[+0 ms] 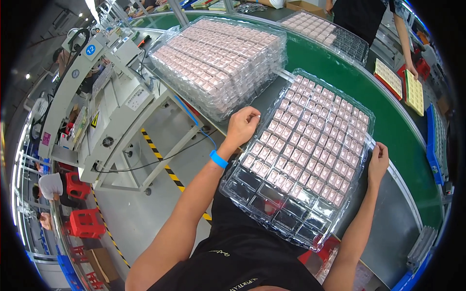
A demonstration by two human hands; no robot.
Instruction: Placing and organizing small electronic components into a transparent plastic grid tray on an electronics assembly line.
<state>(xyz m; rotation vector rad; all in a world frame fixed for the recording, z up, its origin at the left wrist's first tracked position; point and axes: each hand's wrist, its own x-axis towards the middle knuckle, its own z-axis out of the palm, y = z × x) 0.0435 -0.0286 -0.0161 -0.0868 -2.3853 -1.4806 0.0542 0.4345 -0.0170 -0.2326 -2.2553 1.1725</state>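
A clear plastic tray (pixel 286 213) lies in front of me, tilted to my view. Rows of small pale-pink square pieces (pixel 310 136) fill most of its pockets, while the pockets along its near edge hold none. Beside the tray's left edge is my left hand (pixel 244 127), its fingers curled into a pinch; whatever is between the fingertips is too small to make out. My right hand (pixel 377 164) is at the tray's right edge with fingers bent together, next to a pale strip (pixel 372 144). Whether it grips the strip or the tray rim is hard to tell.
A tall stack of filled clear trays (pixel 218 63) stands at the far left. Behind runs a green conveyor (pixel 320 68) carrying another part-filled tray (pixel 327 34). A co-worker's hand (pixel 411 70) touches a yellow tray (pixel 414 92). A white machine (pixel 116 106) stands at left.
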